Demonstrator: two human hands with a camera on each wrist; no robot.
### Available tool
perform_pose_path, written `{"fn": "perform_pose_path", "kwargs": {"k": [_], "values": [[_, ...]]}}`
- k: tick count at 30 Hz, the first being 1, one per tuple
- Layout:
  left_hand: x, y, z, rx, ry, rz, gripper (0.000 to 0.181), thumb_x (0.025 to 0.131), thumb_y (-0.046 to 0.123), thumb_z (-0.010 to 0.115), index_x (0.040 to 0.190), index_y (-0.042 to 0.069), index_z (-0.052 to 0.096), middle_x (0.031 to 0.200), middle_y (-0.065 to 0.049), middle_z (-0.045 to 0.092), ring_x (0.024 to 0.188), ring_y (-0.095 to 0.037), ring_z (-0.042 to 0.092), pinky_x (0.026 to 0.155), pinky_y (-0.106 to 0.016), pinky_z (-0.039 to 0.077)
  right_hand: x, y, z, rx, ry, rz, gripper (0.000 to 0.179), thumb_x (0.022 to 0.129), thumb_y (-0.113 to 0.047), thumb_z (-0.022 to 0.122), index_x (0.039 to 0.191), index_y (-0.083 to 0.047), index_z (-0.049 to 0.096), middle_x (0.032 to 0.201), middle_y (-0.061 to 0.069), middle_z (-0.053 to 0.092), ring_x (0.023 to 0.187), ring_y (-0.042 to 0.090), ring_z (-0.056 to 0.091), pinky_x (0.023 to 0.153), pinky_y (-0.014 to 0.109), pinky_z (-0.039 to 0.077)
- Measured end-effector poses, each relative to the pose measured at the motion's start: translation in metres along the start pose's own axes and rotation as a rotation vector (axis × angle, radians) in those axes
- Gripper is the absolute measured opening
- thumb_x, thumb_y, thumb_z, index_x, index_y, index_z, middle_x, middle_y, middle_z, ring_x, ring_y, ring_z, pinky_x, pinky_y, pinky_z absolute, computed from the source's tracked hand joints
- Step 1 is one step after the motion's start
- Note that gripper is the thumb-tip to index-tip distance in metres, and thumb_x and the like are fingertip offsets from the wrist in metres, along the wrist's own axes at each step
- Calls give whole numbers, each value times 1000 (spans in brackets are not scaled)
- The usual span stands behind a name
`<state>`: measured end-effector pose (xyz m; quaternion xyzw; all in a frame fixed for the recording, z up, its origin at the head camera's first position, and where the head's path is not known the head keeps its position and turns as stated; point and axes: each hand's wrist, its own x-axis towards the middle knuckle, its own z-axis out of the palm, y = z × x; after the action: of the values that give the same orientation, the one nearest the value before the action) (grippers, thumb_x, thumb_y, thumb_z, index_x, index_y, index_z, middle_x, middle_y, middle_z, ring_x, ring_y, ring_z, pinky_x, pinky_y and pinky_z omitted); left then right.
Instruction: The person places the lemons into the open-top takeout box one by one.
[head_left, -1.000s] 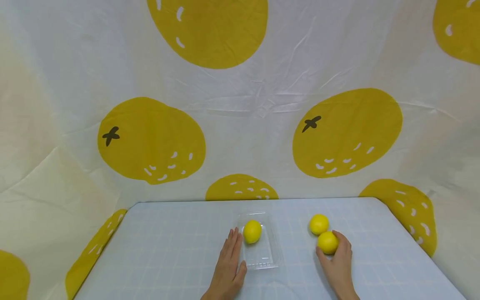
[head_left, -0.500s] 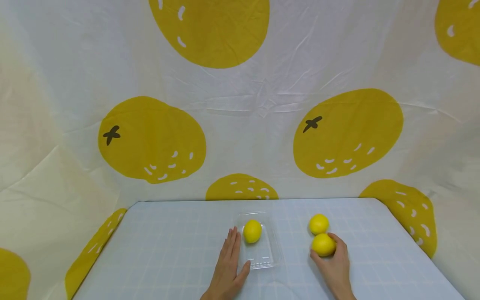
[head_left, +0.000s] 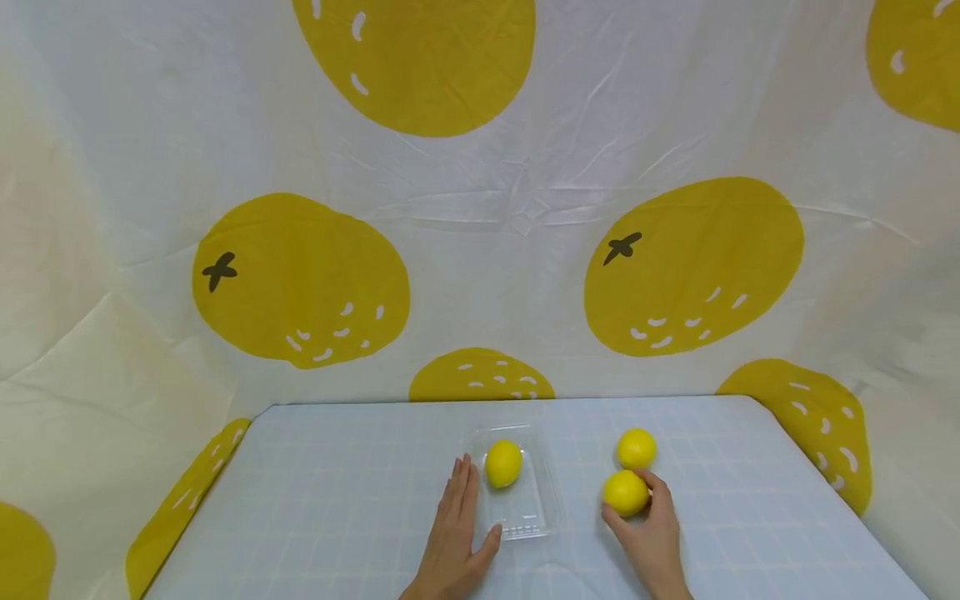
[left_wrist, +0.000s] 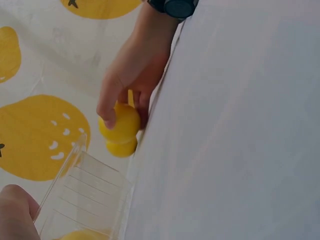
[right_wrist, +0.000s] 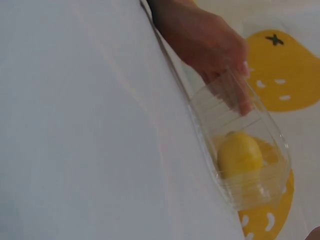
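My right hand (head_left: 649,533) grips a yellow lemon (head_left: 625,492) between thumb and fingers, to the right of a clear plastic container (head_left: 525,508). A second lemon (head_left: 637,448) lies on the table just behind the held one. Inside the container, toward its far end, rests another lemon (head_left: 503,464). Along the container's left side my left hand (head_left: 448,533) lies with fingers straight, thumb spread at its near corner. Seen from the left wrist, the held lemon (left_wrist: 120,122) partly hides the one behind. The right wrist view shows the lemon (right_wrist: 240,155) through the container's clear wall.
A pale blue checked cloth (head_left: 337,500) covers the table. Behind it and at both sides hangs a white curtain (head_left: 495,283) printed with large yellow fruits. A dark watch (left_wrist: 180,7) sits on the right wrist.
My right hand has slid the gripped lemon leftward, away from the lemon behind it and closer to the container. The left hand and the container have stayed nearly in place.
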<state>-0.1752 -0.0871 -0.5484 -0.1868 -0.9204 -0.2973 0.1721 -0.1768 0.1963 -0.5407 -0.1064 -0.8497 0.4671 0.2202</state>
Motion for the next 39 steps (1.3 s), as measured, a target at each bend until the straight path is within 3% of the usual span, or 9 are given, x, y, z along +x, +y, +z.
{"fn": "perform_pose_path", "kwargs": {"k": [6, 14, 23, 26, 33, 39], "values": [[1, 2, -1, -7, -31, -34, 85, 93, 37, 62, 157, 1, 19, 166, -9, 9, 152, -22, 9, 117, -19, -9, 4, -12, 3, 64, -27, -23, 73, 77, -13, 83, 138, -4, 44, 133, 15, 49, 101, 25, 51, 81, 11, 34], [1, 4, -1, -7, -52, -49, 86, 93, 39, 61, 158, 2, 18, 166, -9, 8, 152, -22, 9, 117, -19, -9, 10, -38, 16, 208, -31, -121, 71, 75, -5, 83, 136, -3, 46, 133, 14, 52, 103, 24, 52, 85, 4, 38], [0, 2, 4, 23, 12, 17, 86, 91, 36, 64, 156, -1, 22, 165, -13, 14, 151, -26, 15, 117, -20, -8, 11, -66, 42, 317, -72, -177, 71, 73, -2, 84, 135, -8, 50, 132, 6, 54, 107, 17, 53, 92, 11, 42], [0, 0, 5, 47, 55, 56, 85, 89, 35, 65, 154, -3, 25, 164, -16, 18, 150, -29, 19, 119, -22, -5, 10, -69, 48, 311, -100, -259, 72, 71, -1, 85, 135, -11, 53, 131, 2, 57, 109, 14, 55, 94, 17, 45], [-1, -4, 5, 45, 115, 128, 87, 87, 33, 67, 152, -7, 27, 163, -18, 19, 148, -33, 22, 121, -27, 0, 13, -69, 58, 241, -153, -568, 78, 62, 1, 86, 133, -12, 57, 129, 2, 59, 110, 20, 58, 89, 27, 51], [0, -5, 4, 49, 140, 158, 86, 86, 32, 67, 152, -7, 28, 163, -17, 20, 147, -35, 24, 121, -29, 2, 18, -67, 63, 143, -228, -614, 80, 59, -3, 85, 134, -11, 58, 134, 4, 56, 120, 21, 52, 94, 40, 51]]}}
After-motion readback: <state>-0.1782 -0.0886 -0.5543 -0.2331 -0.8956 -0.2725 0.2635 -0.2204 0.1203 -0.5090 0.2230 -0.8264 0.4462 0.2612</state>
